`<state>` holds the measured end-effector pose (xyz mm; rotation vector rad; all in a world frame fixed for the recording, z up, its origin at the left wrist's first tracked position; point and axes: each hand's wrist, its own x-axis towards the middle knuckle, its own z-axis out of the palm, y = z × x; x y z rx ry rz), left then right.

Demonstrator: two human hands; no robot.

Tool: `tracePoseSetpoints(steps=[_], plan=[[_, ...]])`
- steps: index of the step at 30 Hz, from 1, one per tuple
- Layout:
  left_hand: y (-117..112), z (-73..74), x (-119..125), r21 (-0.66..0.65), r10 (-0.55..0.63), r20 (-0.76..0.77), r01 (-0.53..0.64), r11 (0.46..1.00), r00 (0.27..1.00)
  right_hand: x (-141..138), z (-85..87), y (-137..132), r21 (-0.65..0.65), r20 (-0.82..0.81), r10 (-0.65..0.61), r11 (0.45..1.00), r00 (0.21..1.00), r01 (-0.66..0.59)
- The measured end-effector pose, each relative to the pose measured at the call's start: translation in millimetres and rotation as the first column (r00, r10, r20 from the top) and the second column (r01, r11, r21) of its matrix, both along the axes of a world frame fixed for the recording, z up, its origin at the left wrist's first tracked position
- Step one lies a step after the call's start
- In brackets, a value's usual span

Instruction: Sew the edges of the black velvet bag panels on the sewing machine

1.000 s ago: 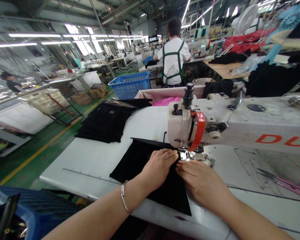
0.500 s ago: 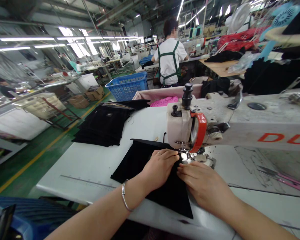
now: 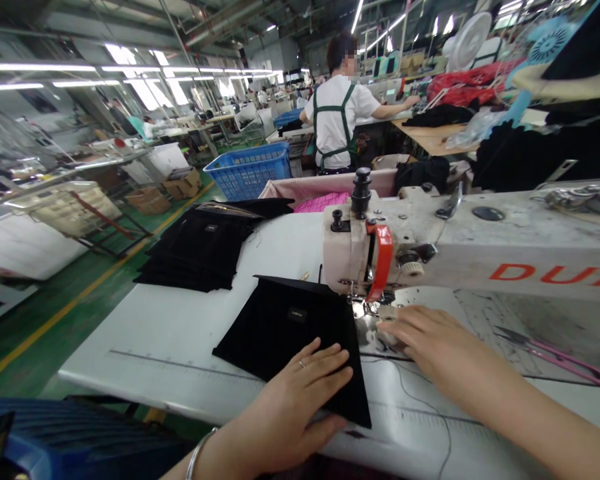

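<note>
A black fabric piece (image 3: 285, 327) with a small label lies flat on the white sewing table (image 3: 180, 327), just left of the needle. My left hand (image 3: 295, 400) rests flat on its near corner, fingers stretched out. My right hand (image 3: 425, 340) reaches to the needle plate under the head of the white sewing machine (image 3: 430, 247); its fingertips sit by the presser foot, and I cannot see whether they pinch anything. A thin thread trails over the table near that hand.
A stack of black fabric pieces (image 3: 200, 247) lies at the table's far left. Pink-handled scissors (image 3: 555, 350) lie on the right. Behind are a pink bin (image 3: 325, 190), a blue basket (image 3: 250, 170) and a person in a green apron (image 3: 340, 113).
My left hand slid back toward me from the needle onto the fabric's near corner and flattened. My right hand came off the fabric and moved to the presser foot. The fabric's label now shows.
</note>
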<state>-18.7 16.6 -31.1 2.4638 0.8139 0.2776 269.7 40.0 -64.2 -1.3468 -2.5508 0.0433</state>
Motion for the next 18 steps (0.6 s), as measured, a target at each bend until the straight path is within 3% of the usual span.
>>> tracePoseSetpoints(steps=[3,5,9,12,15,18], plan=[[-2,-7.2,0,-0.084,0.118,0.129,-0.108,0.991,0.985,-23,1.0,17,0.070,-0.040,-0.191,0.979,0.981,0.194],[0,-13.5,0,-0.114,0.197,0.208,-0.176,0.978,0.958,-36,2.6,17,0.099,-0.049,-0.221,0.969,0.974,0.225],[0,-22.8,0,-0.176,0.329,0.290,-0.287,0.941,0.899,-42,8.0,-21,-0.033,-0.203,0.001,0.999,0.979,-0.008],[-2,-22.8,-1,-0.208,0.407,0.309,-0.357,0.911,0.860,-43,5.0,-62,-0.135,-0.360,0.014,0.989,0.933,-0.067],[-4,-17.4,-3,-0.129,0.374,0.314,-0.351,0.927,0.873,-52,-5.9,-85,-0.089,-0.380,-0.022,0.996,0.925,-0.013],[-4,-9.7,-1,0.082,0.266,0.330,-0.308,0.948,0.906,-61,-13.8,-87,-0.030,-0.401,0.048,0.997,0.915,-0.066]])
